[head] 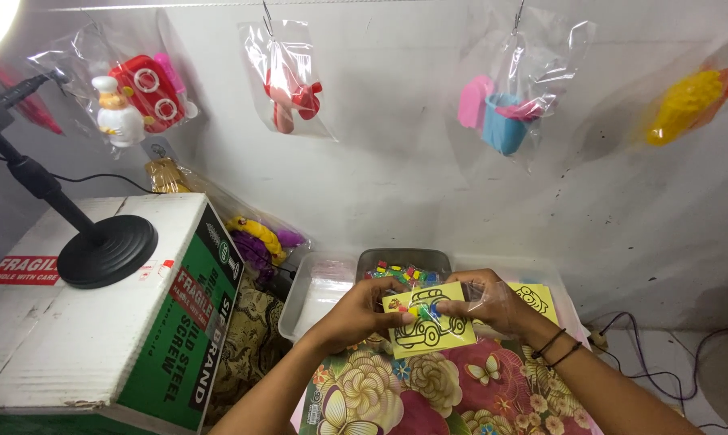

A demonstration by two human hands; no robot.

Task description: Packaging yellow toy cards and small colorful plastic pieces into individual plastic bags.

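Observation:
Both my hands hold a small yellow card (428, 322) with a black outline of a car, wrapped in clear plastic. My left hand (360, 310) grips its left edge. My right hand (489, 304) pinches its right side and the plastic; two dark bands sit on that wrist. The card hovers over a floral cloth (428, 395). A second yellow card (535, 298) lies just behind my right hand. Behind the cards stands a grey tray (404, 259) with several small coloured pieces.
A clear plastic bin (311, 294) sits behind the cloth. A big cardboard box (98, 322) at left carries a black lamp stand base (106, 250). Bagged plastic toys (287, 80) hang on the wall. Cables (662, 346) trail at lower right.

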